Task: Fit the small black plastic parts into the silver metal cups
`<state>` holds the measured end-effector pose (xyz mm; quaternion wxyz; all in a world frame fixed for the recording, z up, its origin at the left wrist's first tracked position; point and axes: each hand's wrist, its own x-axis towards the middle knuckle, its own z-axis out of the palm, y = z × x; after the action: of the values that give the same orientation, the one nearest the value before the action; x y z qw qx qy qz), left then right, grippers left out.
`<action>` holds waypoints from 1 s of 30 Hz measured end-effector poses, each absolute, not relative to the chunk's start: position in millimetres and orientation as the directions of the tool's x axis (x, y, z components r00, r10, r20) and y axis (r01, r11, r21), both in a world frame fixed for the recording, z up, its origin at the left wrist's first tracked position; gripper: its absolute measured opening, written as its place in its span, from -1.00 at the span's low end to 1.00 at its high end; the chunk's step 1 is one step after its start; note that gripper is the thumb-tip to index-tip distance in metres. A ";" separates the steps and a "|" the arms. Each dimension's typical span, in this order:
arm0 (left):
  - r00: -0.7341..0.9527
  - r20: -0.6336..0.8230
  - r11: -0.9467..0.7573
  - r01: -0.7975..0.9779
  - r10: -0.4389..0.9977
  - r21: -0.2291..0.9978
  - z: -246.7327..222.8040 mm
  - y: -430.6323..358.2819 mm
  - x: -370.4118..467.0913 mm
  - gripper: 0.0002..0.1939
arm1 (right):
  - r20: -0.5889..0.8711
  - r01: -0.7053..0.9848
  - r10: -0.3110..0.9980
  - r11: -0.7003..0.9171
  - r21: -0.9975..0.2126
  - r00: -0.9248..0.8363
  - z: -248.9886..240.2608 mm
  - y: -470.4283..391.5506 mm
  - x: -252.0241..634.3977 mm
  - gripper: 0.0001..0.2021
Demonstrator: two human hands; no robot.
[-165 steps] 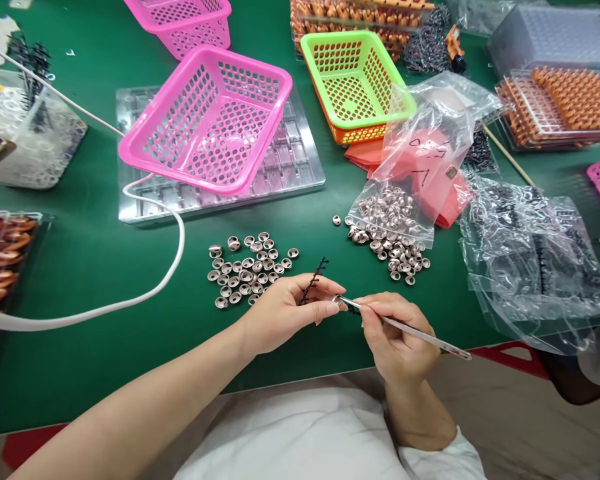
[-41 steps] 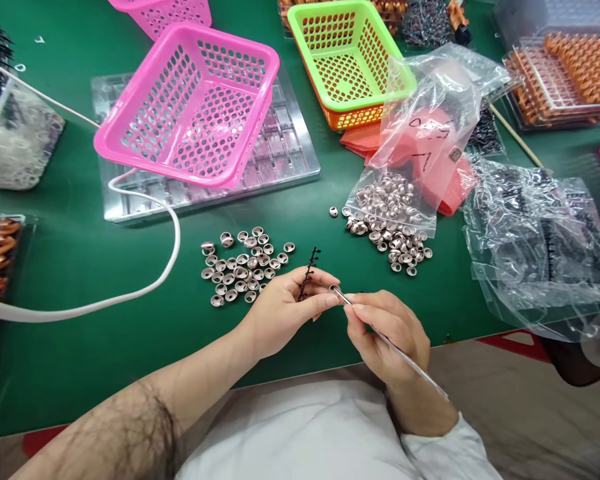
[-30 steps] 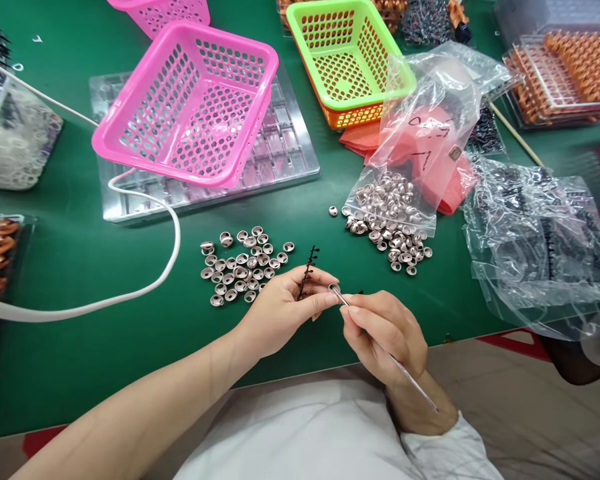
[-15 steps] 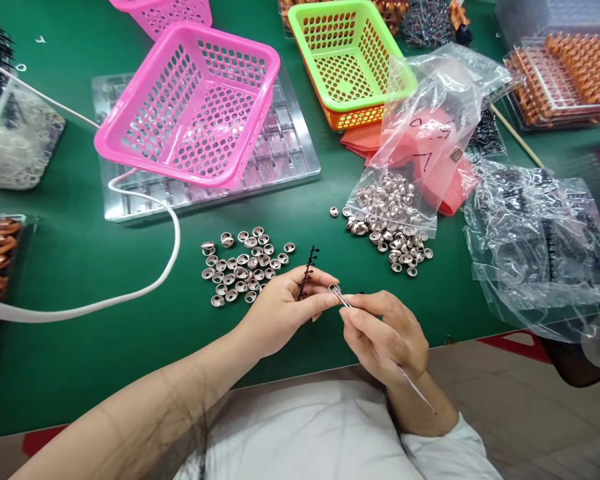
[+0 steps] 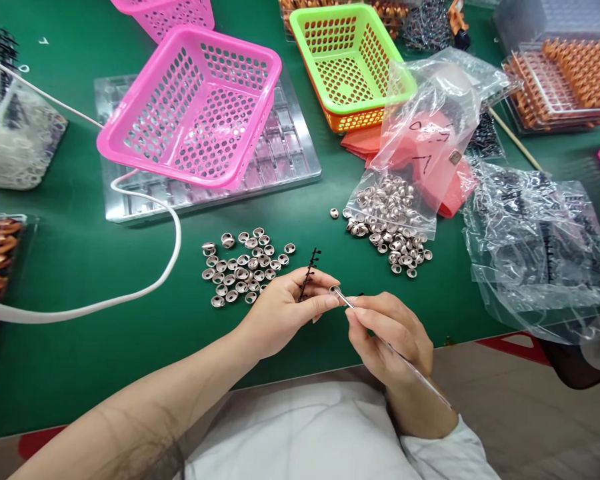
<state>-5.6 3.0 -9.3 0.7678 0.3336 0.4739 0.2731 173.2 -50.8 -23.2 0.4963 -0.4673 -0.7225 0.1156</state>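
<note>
Between the thumb and forefinger of my left hand (image 5: pixel 285 303) is a small silver cup-like metal part with a hole (image 5: pixel 334 289). A thin black plastic strip with short side stubs (image 5: pixel 308 273) sticks up from the same hand's fingers. My right hand (image 5: pixel 395 333) pinches a slim pen-like metal tool (image 5: pixel 349 303), its tip at the small part; I cannot tell whether it is tweezers or a single rod. Loose metal parts of the same kind (image 5: pixel 241 272) lie just behind my left hand. A larger heap (image 5: pixel 405 253) spills from a clear bag (image 5: pixel 430 133).
A pink basket (image 5: pixel 275 73) rests on a clear moulded tray (image 5: pixel 300 160). The green basket (image 5: pixel 325 100) sits inside an orange one. A white cable (image 5: pixel 175 247) curves across the left. At right lie plastic bags of black parts (image 5: pixel 540 233) and trays of copper-coloured parts (image 5: pixel 575 80).
My right hand has shifted slightly right and turned, so the tool lies at a different angle with its tip still at the metal part. My left hand has hardly moved.
</note>
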 end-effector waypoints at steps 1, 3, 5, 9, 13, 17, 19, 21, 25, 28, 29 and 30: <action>0.403 -0.545 0.628 -0.101 0.735 0.772 -9.7 2.9 -5.8 -0.75 | 0.605 0.559 0.793 0.534 -0.634 -0.071 -23.0 -50.8 173.2 -0.72; 0.404 -0.546 0.628 -0.097 0.734 0.772 -10.8 2.5 -6.1 -0.74 | 0.598 0.556 0.798 0.532 -0.638 -0.078 -22.4 -50.5 173.4 -0.71; 0.402 -0.546 0.627 -0.097 0.735 0.773 -11.6 2.1 -6.3 -0.74 | 0.588 0.557 0.804 0.529 -0.641 -0.088 -22.1 -50.3 173.7 -0.69; 0.406 -0.547 0.631 -0.101 0.732 0.769 -10.4 2.2 -6.3 -0.74 | 0.573 0.556 0.816 0.513 -0.654 -0.079 -22.9 -50.1 173.5 -0.68; 0.404 -0.560 0.638 -0.081 0.723 0.766 -6.9 3.5 -5.8 -0.74 | 0.599 0.540 0.797 0.536 -0.649 -0.072 -24.3 -49.5 172.9 -0.69; 0.405 -0.563 0.639 -0.072 0.721 0.766 -5.8 4.2 -5.7 -0.73 | 0.599 0.555 0.797 0.533 -0.638 -0.077 -24.8 -49.1 173.3 -0.72; 0.402 -0.561 0.635 -0.068 0.723 0.770 -6.5 4.1 -5.8 -0.74 | 0.599 0.561 0.797 0.531 -0.635 -0.077 -24.6 -49.3 173.7 -0.73; 0.398 -0.560 0.631 -0.065 0.727 0.773 -7.5 3.7 -5.8 -0.74 | 0.601 0.555 0.795 0.538 -0.634 -0.084 -24.1 -49.7 174.0 -0.73; 0.394 -0.573 0.639 -0.049 0.719 0.768 -7.8 3.3 -5.7 -0.71 | 0.587 0.552 0.804 0.532 -0.642 -0.092 -23.3 -50.1 173.5 -0.71; 0.388 -0.566 0.631 -0.055 0.728 0.774 -6.5 3.5 -5.3 -0.71 | 0.581 0.552 0.810 0.522 -0.651 -0.080 -23.9 -49.7 172.7 -0.70; 0.385 -0.564 0.629 -0.057 0.731 0.776 -5.9 3.6 -5.1 -0.71 | 0.585 0.546 0.807 0.526 -0.652 -0.080 -24.3 -49.5 172.6 -0.69; 0.383 -0.563 0.627 -0.057 0.732 0.777 -5.2 3.8 -4.9 -0.72 | 0.587 0.540 0.806 0.530 -0.654 -0.081 -24.7 -49.2 172.6 -0.67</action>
<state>-4.9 3.8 -5.2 0.7568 0.3443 0.4907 0.2606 172.6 -49.2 -24.7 0.4929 -0.4656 -0.7226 0.1347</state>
